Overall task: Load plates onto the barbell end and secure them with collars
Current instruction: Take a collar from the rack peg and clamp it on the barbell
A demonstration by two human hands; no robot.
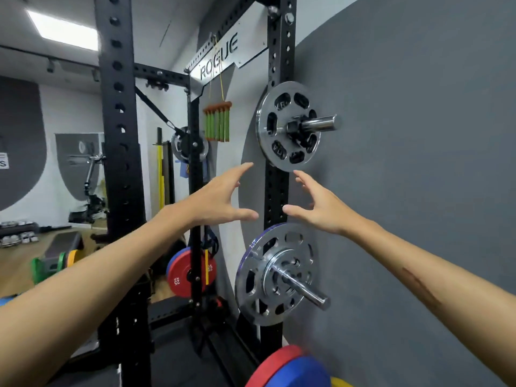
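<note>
A white sign [219,58] reading "ROGUE" hung across the black rack [120,135], and a red plate [181,276] stored low behind it bore "25" (its smaller print was illegible). Both bare hands, the left hand [220,195] and right hand [318,205], reached up with fingers spread apart and empty, just below the chrome plate [287,125] on the upper peg [321,124]. Another chrome plate [275,275] sat on a lower peg beside the grey wall [418,163], above a wooden floor [16,261].

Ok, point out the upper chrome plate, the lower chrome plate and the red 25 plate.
upper chrome plate [268,127]: head view, on its face left of the hub.
lower chrome plate [252,283]: head view, on its left face.
red 25 plate [178,277]: head view, on its red face.
</note>
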